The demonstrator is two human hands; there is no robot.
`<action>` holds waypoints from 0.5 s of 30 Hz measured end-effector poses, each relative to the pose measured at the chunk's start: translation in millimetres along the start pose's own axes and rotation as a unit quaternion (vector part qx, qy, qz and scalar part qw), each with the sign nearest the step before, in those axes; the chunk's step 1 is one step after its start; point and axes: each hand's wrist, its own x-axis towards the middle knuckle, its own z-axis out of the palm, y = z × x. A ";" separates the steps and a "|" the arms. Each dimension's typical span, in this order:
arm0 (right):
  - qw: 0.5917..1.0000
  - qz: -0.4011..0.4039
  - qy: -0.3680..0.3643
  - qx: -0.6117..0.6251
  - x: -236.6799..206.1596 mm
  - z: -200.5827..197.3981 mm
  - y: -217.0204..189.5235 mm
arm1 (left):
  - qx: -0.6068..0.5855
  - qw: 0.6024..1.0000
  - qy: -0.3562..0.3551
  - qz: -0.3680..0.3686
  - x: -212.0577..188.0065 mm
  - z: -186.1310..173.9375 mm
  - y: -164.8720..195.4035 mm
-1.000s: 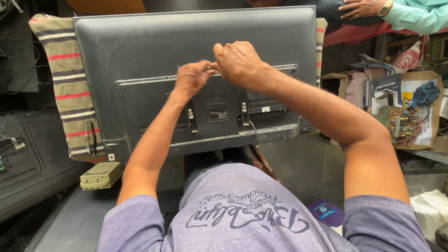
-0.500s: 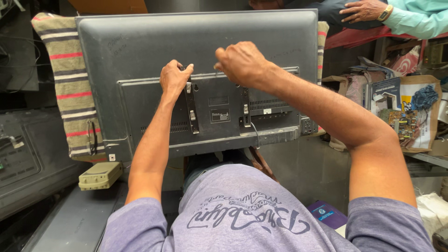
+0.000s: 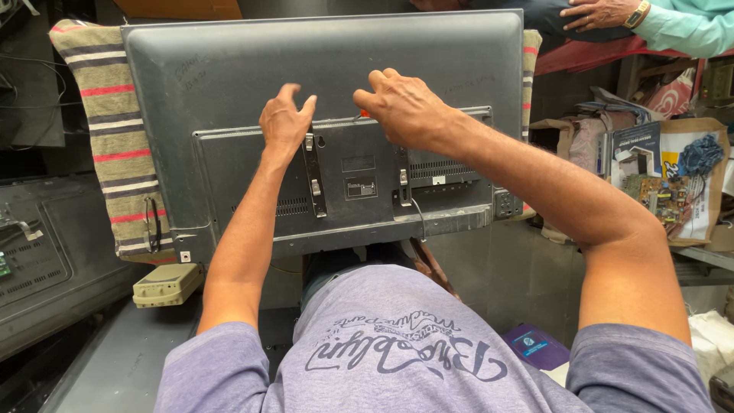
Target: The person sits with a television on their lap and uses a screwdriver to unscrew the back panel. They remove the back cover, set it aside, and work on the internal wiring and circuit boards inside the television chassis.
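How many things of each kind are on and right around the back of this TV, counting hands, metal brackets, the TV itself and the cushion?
TV: 1
Own hands: 2, left hand and right hand
Metal brackets: 2, left bracket and right bracket
Striped cushion: 1
Total: 6

A television [image 3: 229, 84] is laid back-side up before the person, and a cushion [image 3: 107, 145] is seen under it, sticking out at its left and right edges. Two brackets [image 3: 312, 176] are fixed side by side on the raised rear panel [image 3: 229, 176]. The left hand [image 3: 284, 118] is placed above the left bracket, the right hand [image 3: 404, 103] above the right one. A small box [image 3: 167, 284] lies below the television's left corner. A carton [image 3: 692, 183] with a circuit board [image 3: 659, 200] in it stands well to the right. Another person's hand [image 3: 604, 14] is seen behind the television, at the upper right.
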 end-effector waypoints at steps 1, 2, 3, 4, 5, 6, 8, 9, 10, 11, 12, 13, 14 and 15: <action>1.000 -0.003 0.006 -0.006 -2.1 2.8 0.4 | -0.010 0.999 -0.046 0.003 1.1 -2.0 7.5; 1.000 -0.007 0.012 -0.012 -3.8 5.2 0.2 | -0.019 0.996 -0.091 0.005 2.9 -3.3 16.2; 1.000 -0.010 0.020 -0.018 -4.9 6.5 -0.2 | -0.027 0.990 -0.136 0.009 3.8 -4.6 25.8; 0.999 -0.013 0.028 -0.012 -5.5 6.5 -0.3 | -0.031 0.985 -0.158 0.057 3.3 -5.4 35.8; 0.999 -0.015 0.036 -0.006 -6.3 5.4 -0.5 | -0.036 0.977 -0.180 0.106 1.3 -5.8 46.0; 0.999 -0.016 0.044 -0.001 -8.2 2.9 0.3 | -0.041 0.966 -0.203 0.155 -0.7 -4.9 56.5; 0.998 0.001 0.057 0.005 -15.9 -6.7 6.4 | -0.043 0.955 -0.221 0.195 -6.9 -1.9 75.8; 0.998 0.009 0.063 0.009 -20.8 -12.2 9.7 | -0.043 0.948 -0.231 0.214 -8.7 0.0 84.4; 0.997 0.019 0.074 0.014 -28.6 -17.6 14.1 | -0.054 0.944 -0.223 0.238 -9.0 3.4 93.3; 0.996 0.030 0.085 0.019 -38.9 -23.2 19.8 | -0.065 0.939 -0.217 0.260 -7.3 8.0 102.4; 0.994 0.039 0.096 0.022 -48.0 -27.8 24.5 | -0.076 0.933 -0.208 0.283 -4.3 13.4 111.7; 0.993 0.058 0.098 0.024 -55.0 -31.4 28.5 | -0.075 0.931 -0.211 0.287 -1.3 20.3 122.1; 0.991 0.079 0.101 0.025 -61.7 -34.6 33.9 | -0.073 0.929 -0.215 0.292 3.2 28.8 133.6; 0.989 0.102 0.103 0.026 -68.4 -36.2 38.5 | -0.073 0.926 -0.219 0.299 7.1 36.4 143.5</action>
